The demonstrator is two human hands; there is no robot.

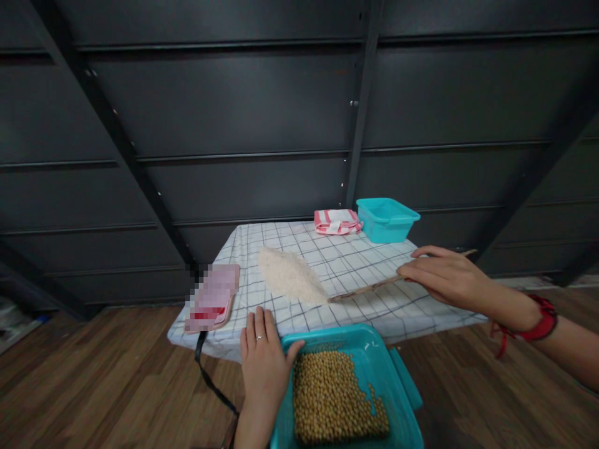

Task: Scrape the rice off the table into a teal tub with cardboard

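Between the thumb and fingers of my right hand (437, 274) is a thin wooden stick (369, 289), slanting down to the left. Its tip meets the lower right end of a pale pile of what looks like rice (290, 274), spread on the checked cloth. My left hand (264, 355) lies flat at the table's front edge with fingers stretched out. The thumb of that hand rests at the rim of a turquoise tub (369, 333), nearest me. Inside the tub are many round yellow-brown beans (332, 396), probably soybeans.
A white checked tablecloth (299, 318) covers the table. At the back right stand a smaller turquoise tub (386, 224) and a folded red-and-white striped cloth (337, 221). A pink phone (215, 296), partly blurred, lies at the left edge, a black strap (206, 374) hanging below it.
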